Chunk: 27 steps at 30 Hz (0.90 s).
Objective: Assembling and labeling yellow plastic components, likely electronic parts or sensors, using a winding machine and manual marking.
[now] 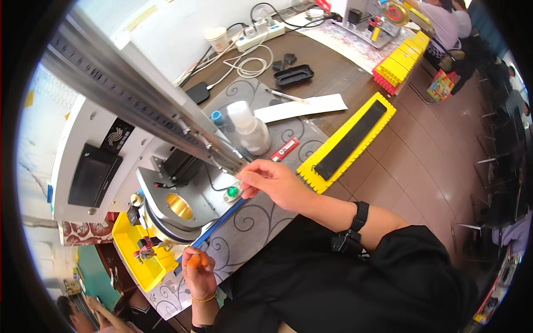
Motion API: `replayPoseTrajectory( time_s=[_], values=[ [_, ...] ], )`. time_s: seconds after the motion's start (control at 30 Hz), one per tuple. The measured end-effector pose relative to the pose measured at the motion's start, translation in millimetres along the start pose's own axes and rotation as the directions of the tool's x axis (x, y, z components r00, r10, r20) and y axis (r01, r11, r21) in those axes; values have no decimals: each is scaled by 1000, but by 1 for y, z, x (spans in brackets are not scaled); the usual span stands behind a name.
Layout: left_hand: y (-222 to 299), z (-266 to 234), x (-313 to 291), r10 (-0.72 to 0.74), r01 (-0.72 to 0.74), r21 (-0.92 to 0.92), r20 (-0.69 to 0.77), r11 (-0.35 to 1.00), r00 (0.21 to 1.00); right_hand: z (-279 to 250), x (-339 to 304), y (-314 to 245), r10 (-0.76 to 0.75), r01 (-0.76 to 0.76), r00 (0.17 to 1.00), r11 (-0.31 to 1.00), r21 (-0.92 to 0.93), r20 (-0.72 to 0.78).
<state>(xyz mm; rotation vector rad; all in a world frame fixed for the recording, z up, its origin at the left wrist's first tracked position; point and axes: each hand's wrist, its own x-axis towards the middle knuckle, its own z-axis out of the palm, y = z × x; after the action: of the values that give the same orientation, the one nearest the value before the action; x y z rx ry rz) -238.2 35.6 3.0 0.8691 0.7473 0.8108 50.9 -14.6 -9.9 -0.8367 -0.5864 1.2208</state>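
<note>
My right hand hovers by the machine's metal column, above a round green button. Its thumb and fingers are pinched together; whatever may be between them is too small to make out. Lower down, my left hand is curled closed near the table's front edge, beside the machine's round head with its brass-coloured centre. Orange covering, perhaps finger cots, shows on its fingertips. Any thing inside that hand is hidden.
Beyond my right hand stand a white bottle and a red marker-like stick. A yellow notched rack with a black strip lies at the table edge. A yellow bin sits under the machine. Cables and a power strip lie behind.
</note>
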Motion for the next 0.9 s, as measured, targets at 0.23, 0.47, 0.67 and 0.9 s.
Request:
replayPoseTrajectory(
  time_s=[0.23,0.47,0.67,0.9],
  values=[
    [1,-1,-1,1,9,115,-80,993,997,1,6,1,30,-31,999,998,-45,-28],
    [6,-6,7,71,-19,320,-152,947,986,13,22,5,49,-57,996,993,-107,-78],
    [7,-13,11,314,-192,492,-179,849,932,40,29,8,69,-93,988,981,-169,-141],
    [45,17,21,290,-256,444,-10,859,957,71,41,6,-93,183,977,820,-543,190]
  ],
)
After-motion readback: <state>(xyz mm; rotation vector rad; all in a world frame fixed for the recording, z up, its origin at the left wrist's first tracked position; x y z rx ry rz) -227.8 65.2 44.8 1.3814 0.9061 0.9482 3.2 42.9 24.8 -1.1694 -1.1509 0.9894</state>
